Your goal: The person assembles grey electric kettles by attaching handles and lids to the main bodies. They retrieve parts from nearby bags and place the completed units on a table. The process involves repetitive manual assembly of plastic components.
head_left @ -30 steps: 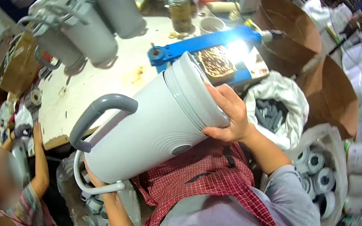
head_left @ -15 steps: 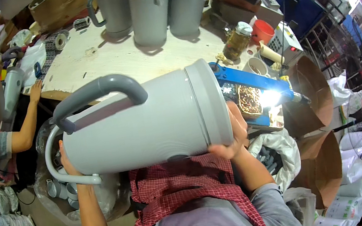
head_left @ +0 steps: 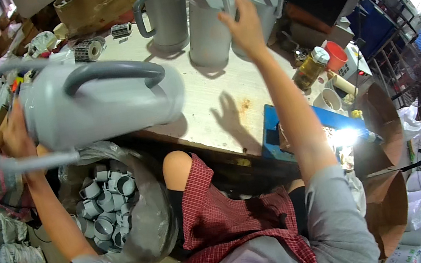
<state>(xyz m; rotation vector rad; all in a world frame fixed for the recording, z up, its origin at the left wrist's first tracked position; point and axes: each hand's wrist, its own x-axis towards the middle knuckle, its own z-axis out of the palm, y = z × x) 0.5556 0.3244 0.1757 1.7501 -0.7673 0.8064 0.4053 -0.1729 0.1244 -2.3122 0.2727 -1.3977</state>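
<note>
A large grey thermos jug (head_left: 106,107) lies on its side in the air over the table's left part, blurred by motion. It has a dark grey side handle and a pale carrying handle at its top end. My left hand (head_left: 17,133) grips it at that top end, fingers partly smeared. My right hand (head_left: 247,28) reaches over the table with thumb and fingers apart, in front of a standing grey jug (head_left: 209,28) and its raised carrying handle. Whether the fingertips touch that handle I cannot tell. Another upright jug (head_left: 167,13) stands left of it.
Below the table (head_left: 206,104), a plastic bag (head_left: 149,214) holds several small grey cup-like parts (head_left: 106,204). A blue lit fixture (head_left: 272,135), a jar of yellowish liquid (head_left: 311,70) and a red cup (head_left: 336,55) are at the right. Label rolls (head_left: 89,50) lie far left; another person sits leftward.
The jug has swung left, its top end still in my left hand. My right hand has let go of its base and moved out to the standing jugs. The view has shifted.
</note>
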